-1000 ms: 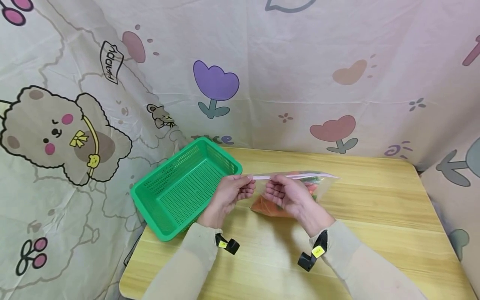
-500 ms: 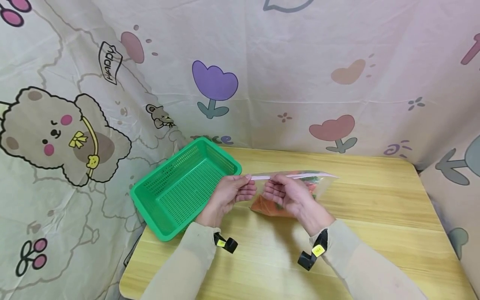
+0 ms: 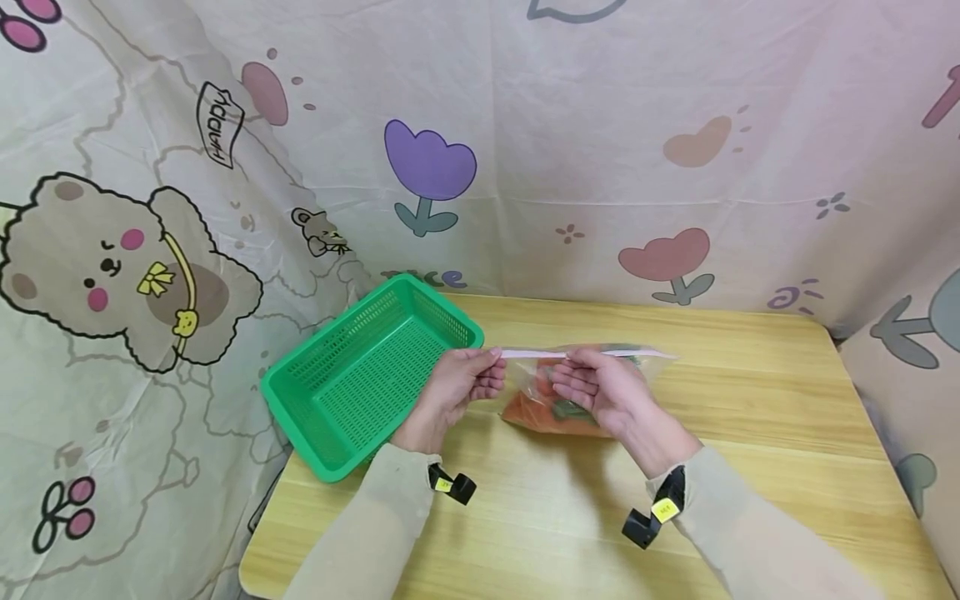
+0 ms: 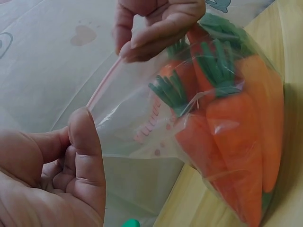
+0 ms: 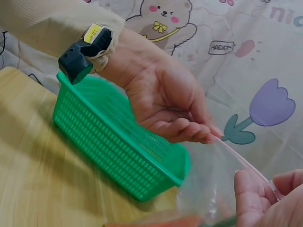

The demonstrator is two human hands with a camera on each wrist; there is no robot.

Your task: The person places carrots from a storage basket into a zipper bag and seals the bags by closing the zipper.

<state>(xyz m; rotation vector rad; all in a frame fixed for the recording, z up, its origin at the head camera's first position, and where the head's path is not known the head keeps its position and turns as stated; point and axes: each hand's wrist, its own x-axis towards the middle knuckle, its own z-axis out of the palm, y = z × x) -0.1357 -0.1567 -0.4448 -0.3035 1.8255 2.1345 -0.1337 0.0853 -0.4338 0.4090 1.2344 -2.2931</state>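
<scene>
A clear zip bag (image 3: 536,387) with a pink-white zip strip along its top stands on the table. Several orange carrots (image 4: 234,137) with green tops, seemingly toys, show through its plastic in the left wrist view. My left hand (image 3: 457,385) pinches the left end of the strip between thumb and curled fingers. Further right along the same strip, my right hand (image 3: 609,390) pinches it with thumb and forefinger. A small pale piece, perhaps a slider (image 5: 273,187), shows at the right fingertips in the right wrist view. Part of the bag is hidden behind the right hand.
A green plastic basket (image 3: 360,383) with perforated sides stands at the left of the wooden table (image 3: 780,433), close beside the left hand. Printed cloth (image 3: 525,167) hangs behind and along the sides of the table.
The right hand has slid a little to the right along the zip strip, showing more of the bag between the hands. The left hand keeps its place at the left end.
</scene>
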